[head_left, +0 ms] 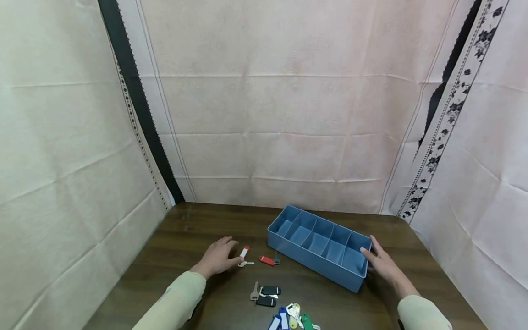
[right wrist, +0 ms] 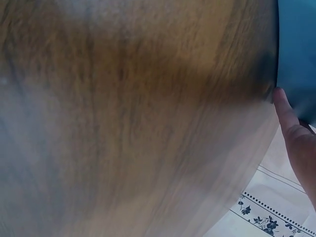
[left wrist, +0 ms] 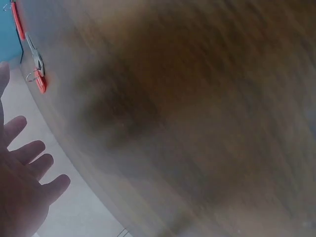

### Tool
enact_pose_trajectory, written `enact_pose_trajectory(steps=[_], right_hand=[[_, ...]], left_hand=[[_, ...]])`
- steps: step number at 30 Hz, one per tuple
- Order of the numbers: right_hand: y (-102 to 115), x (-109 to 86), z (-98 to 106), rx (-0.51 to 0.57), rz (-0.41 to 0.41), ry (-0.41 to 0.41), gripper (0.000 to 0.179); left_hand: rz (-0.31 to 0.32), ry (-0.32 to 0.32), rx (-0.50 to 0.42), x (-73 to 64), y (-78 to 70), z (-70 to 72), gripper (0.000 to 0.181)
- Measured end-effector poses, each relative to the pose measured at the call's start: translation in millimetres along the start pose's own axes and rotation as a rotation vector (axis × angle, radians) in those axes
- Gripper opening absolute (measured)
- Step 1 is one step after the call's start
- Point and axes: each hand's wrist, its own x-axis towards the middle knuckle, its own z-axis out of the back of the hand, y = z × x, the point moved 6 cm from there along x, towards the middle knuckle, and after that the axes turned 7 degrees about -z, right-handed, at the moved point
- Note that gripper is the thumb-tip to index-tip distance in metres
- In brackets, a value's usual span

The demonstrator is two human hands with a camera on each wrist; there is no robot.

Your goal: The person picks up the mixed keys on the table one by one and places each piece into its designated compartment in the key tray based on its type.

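Observation:
My right hand point(head_left: 387, 268) holds the right end of a blue divided box point(head_left: 315, 263), its thumb over the rim. In the right wrist view a finger point(right wrist: 285, 111) touches the box's wall. The box sits at an angle, and no keys show in its compartments. My left hand point(head_left: 220, 257) hovers over the table with fingers spread, beside a key with a red-and-white tag point(head_left: 245, 251). Between that key and the box lies another red-tagged key point(head_left: 266, 260). In the left wrist view the left fingers point(left wrist: 30, 152) hold nothing.
Nearer me on the brown table point(head_left: 231, 302) lie black-tagged keys point(head_left: 270, 290). At the bottom edge is a cluster with blue tags point(head_left: 283, 317), a yellow tag point(head_left: 293, 322) and a green tag point(head_left: 306, 322). Pale cloth point(head_left: 268, 137) hangs behind and at both sides.

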Motion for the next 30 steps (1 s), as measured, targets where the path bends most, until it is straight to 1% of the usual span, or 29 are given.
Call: enact_pose_trajectory(steps=[4,10,16,21,25,28,30], right_hand=[[-0.7,-0.7,-0.2,0.008,-0.005,0.010,0.081],[-0.7,-1.7,4.1,0.105,-0.028,0.031,0.070],[2.9,-2.0,4.5,0.155,-0.042,0.036,0.067],[6.1,-0.6,1.6,0.163,-0.048,0.031,0.067],[6.1,0.6,-0.4,0.171,-0.049,0.025,0.067],[5.4,1.3,-1.3,0.182,-0.049,0.025,0.067],[5.0,1.6,-1.5,0.192,-0.051,0.022,0.067]], left_hand=[[0.005,-0.018,-0.029,0.4,-1.8,-1.2,0.052],[-0.007,-0.033,-0.077,2.4,-7.9,-0.5,0.043],[0.007,-0.033,-0.062,3.9,-8.4,-1.3,0.041],[0.009,-0.042,-0.045,3.1,-8.2,-4.9,0.035],[0.023,-0.054,-0.043,2.3,-7.2,-8.9,0.029],[0.034,-0.060,-0.035,2.1,-7.0,-9.6,0.027],[0.031,-0.063,-0.027,2.3,-7.8,-9.2,0.026]])
